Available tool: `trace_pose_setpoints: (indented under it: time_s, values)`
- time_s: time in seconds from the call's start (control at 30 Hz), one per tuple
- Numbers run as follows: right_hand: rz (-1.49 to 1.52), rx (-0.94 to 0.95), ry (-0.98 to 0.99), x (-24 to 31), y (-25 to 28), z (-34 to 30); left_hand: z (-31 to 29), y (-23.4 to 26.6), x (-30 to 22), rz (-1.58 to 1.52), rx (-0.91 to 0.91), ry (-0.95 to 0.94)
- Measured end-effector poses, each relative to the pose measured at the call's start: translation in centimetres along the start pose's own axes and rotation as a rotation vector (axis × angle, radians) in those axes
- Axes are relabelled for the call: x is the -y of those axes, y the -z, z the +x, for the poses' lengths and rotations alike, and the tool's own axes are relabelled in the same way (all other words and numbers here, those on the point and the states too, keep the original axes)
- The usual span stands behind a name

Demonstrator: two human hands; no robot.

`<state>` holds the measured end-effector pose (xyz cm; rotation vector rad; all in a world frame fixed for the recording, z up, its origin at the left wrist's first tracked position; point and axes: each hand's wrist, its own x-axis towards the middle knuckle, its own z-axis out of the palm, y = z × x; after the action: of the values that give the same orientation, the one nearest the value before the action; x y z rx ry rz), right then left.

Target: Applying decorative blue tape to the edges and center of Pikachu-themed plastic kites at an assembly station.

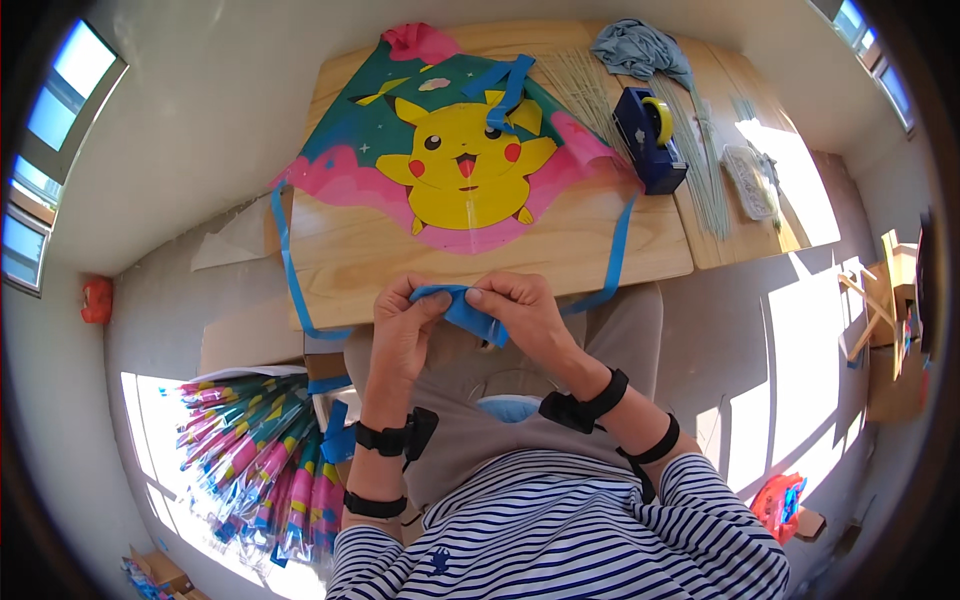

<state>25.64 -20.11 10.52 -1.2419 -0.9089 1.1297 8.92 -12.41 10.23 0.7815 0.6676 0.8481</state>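
Between my two hands, just off the table's near edge, is a piece of blue ribbon (474, 318), bunched or folded. My left hand (405, 320) pinches its left end between thumb and fingers. The thumb and fingers of my right hand (523, 312) close on it a little to the right. From there blue strips run out both ways and up to the side corners of a kite sail (466, 150). The sail lies on the table, green and pink with a large yellow cartoon figure. Another blue strip (513, 90) lies folded over its upper right part.
On the wooden table (400, 275), a dark blue tape dispenser (648, 140) stands right of the sail. Thin rods (705, 170), a clear plastic box (750, 182) and a grey-blue cloth (642, 50) lie farther right. Bagged folded kites (265, 450) are piled at lower left beside a cardboard box (255, 335).
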Motion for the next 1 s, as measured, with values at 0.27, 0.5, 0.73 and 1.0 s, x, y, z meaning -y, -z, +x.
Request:
trace_pose_setpoints:
  time_s: [0.27, 0.5, 0.73, 1.0]
  values:
    - [-0.011, -0.216, 0.126, 0.9, 2.1, 0.6, 0.2, 0.4, 0.4, 0.066, -0.115, -0.048]
    - [0.161, -0.418, 0.347, 9.3, 5.9, -1.4, -2.5, 6.4, 6.0, 1.332, 0.358, -0.11]
    - [-0.108, -0.247, 0.145, 3.1, 2.8, -1.9, -1.5, -0.7, 3.0, 0.453, 0.178, 0.043]
    - [-0.081, -0.016, -0.205, -5.8, -0.7, -3.1, 1.8, 2.4, 3.7, 0.428, -0.064, -0.035]
